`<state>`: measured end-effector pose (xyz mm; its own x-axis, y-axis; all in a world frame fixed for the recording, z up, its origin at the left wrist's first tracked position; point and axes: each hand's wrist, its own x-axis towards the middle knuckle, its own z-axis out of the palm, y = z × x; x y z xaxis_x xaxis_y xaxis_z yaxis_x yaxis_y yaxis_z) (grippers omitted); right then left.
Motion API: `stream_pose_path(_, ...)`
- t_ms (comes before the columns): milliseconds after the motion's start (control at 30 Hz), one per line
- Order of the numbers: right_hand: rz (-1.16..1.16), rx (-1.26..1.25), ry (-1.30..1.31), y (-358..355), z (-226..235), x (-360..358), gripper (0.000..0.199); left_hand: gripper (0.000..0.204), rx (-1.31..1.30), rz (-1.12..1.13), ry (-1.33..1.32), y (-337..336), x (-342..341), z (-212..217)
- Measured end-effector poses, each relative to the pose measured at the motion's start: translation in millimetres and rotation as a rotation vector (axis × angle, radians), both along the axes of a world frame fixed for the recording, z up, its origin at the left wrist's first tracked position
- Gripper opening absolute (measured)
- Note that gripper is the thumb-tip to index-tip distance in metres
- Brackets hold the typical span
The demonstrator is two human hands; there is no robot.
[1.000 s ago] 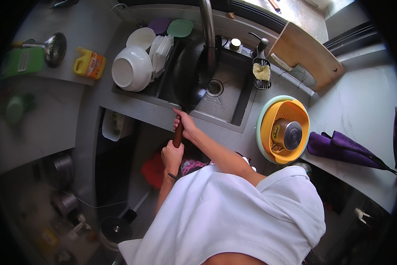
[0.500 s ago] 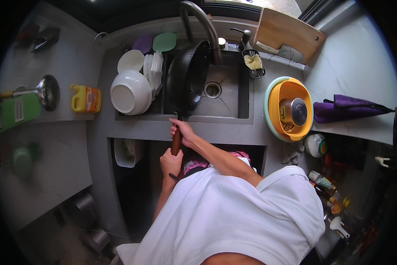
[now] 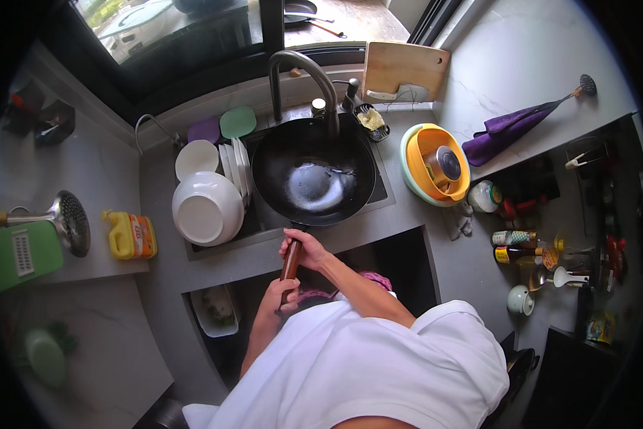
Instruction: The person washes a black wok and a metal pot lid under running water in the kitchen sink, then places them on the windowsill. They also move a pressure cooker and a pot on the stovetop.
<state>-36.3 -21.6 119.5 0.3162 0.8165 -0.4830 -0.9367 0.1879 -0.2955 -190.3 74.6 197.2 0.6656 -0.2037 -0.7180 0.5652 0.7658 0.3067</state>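
Black wok [image 3: 314, 171] sits level over the sink [image 3: 386, 193], its bowl right under the curved grey tap [image 3: 303, 71], with a wet, shiny patch in the middle of the pan. Its brown wooden handle [image 3: 290, 261] points back toward me across the front edge of the grey worktop [image 3: 157, 264]. My right hand [image 3: 303, 249] has its fingers wrapped tight around the upper part of the handle, close to the pan; my left hand [image 3: 282, 294] grips the lower end the same way, fingers curled shut on the wood. Both hands lie one behind the other along the handle, just in front of my white shirt. Left of the wok, touching the sink side, a big white bowl [image 3: 207, 209] lies tipped, with a smaller white bowl [image 3: 196, 157] and a row of white plates [image 3: 235, 166] behind it, then a purple lid [image 3: 205, 130] and a green lid [image 3: 237, 121]. Yellow bottle [image 3: 130, 234] stands on the worktop further left, beside a metal skimmer [image 3: 67, 222] and a green grater [image 3: 17, 254]. Right of the sink: a yellow basin [image 3: 436, 163] holding a small metal pot [image 3: 446, 163], a purple cloth [image 3: 507, 129], and a wooden cutting board [image 3: 403, 71] leaning at the back.
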Motion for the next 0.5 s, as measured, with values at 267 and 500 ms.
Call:
stream_pose_path(267,-0.028,0.116,-0.092,-11,14,-38,0.017,0.012,-0.059,-0.293,-0.014,58,-25,9)
stream_pose_path(500,0.019,0.124,-0.195,-40,38,-62,0.021,0.017,-0.054,-0.487,-0.01,71,-29,25)
